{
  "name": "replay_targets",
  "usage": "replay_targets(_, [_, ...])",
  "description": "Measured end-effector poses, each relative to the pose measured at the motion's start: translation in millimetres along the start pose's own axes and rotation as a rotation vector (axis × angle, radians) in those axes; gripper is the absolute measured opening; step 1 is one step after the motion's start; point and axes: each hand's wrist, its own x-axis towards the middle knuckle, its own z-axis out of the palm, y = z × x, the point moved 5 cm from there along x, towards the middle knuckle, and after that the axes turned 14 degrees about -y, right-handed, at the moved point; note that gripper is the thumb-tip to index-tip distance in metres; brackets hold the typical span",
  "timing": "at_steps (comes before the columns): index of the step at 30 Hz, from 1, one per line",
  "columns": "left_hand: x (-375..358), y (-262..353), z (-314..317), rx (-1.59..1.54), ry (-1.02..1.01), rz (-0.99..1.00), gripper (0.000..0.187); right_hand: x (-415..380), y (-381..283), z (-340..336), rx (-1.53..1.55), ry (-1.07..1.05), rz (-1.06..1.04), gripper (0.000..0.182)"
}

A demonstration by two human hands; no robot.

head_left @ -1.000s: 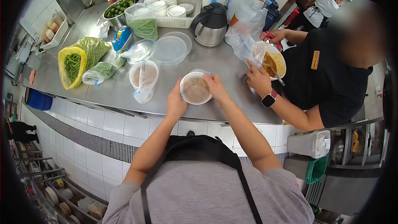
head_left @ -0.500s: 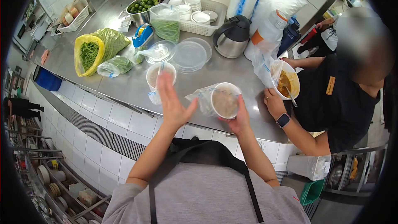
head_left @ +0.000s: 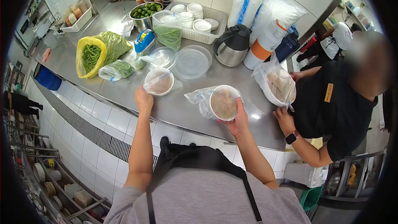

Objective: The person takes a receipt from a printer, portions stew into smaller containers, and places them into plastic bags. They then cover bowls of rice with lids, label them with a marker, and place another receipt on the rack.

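Note:
My right hand (head_left: 237, 121) holds a white bowl of brownish soup (head_left: 224, 102) wrapped in a clear plastic bag, lifted and tilted just above the steel counter (head_left: 182, 108). My left hand (head_left: 143, 98) grips the plastic bag of a second white bowl (head_left: 159, 82) that stands on the counter further left. A stack of clear lids (head_left: 191, 62) lies just behind both bowls.
A co-worker in black at the right holds a bagged bowl (head_left: 277, 86). Behind stand a steel kettle (head_left: 232, 45), a white and orange flask (head_left: 265, 43), a basket of small white bowls (head_left: 195, 16), limes (head_left: 145, 10), a tape dispenser (head_left: 144, 40) and bags of green beans (head_left: 92, 54).
My left hand went from open in the air to gripping the left bowl's bag. My right hand keeps the bagged bowl lifted. The co-worker's bowl is now wrapped in its bag.

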Motion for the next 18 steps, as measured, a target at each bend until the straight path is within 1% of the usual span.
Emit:
replay_targets(1, [1.1,1.2,-1.7,0.0,0.004,-0.005,0.022,1.3,0.9,0.2,0.008,0.001,0.007,0.051])
replay_targets(3, [-2.3,-13.0,2.7,-0.779,0.012,-0.203,0.018,4.0,2.4,-0.1,0.005,-0.015,0.01,0.051])
replay_targets(4, [-3.3,-14.6,2.7,-0.776,0.023,-0.212,0.018,6.1,3.4,0.5,0.005,-0.031,0.007,0.05])
replay_targets(6, [-1.4,-20.7,13.2,-1.344,0.026,-0.279,0.013,9.5,6.6,3.3,-0.01,-0.036,0.03,0.05])
replay_targets(7, [-1.4,-20.2,11.8,-1.346,0.058,-0.276,0.013,10.1,7.3,5.6,-0.001,-0.01,0.013,0.051])
replay_targets(8, [-3.8,-18.1,14.1,-1.462,0.057,-0.281,0.011,12.1,7.4,8.8,0.003,0.007,-0.002,0.051])
replay_targets(9, [-6.3,-14.9,13.0,-1.58,0.066,-0.278,0.009,14.6,9.2,9.9,-0.001,-0.018,0.003,0.051])
replay_targets(10, [-14.1,-12.2,9.7,-1.724,0.088,-0.344,0.01,16.3,11.9,9.9,-0.004,-0.047,0.009,0.051])
replay_targets(11, [-14.8,-22.2,17.7,-1.858,0.1,-0.335,0.01,15.4,13.4,14.4,0.01,-0.087,0.034,0.048])
replay_targets(12, [-20.5,-28.5,15.3,-1.803,0.096,-0.331,0.011,15.1,15.6,18.3,0.023,-0.129,0.061,0.046])
replay_targets(13, [-28.3,-36.6,11.5,-1.767,0.085,-0.257,0.011,19.5,23.0,13.3,0.031,-0.168,0.07,0.046])
replay_targets(14, [-43.5,-25.3,-11.3,-1.802,0.108,-0.405,0.009,24.6,30.9,11.0,0.042,-0.199,0.08,0.046])
replay_targets(15, [-51.0,-31.3,-21.0,-1.826,0.093,-0.381,0.006,24.5,34.3,21.3,0.031,-0.199,0.083,0.046])
replay_targets(17, [-70.1,-49.4,-38.9,-1.887,0.078,-0.353,0.007,18.2,38.5,55.7,0.01,-0.22,0.093,0.046])
replay_targets(18, [-78.5,-59.5,-49.6,-1.893,0.106,-0.343,0.007,13.8,45.0,74.4,-0.006,-0.22,0.167,0.045])
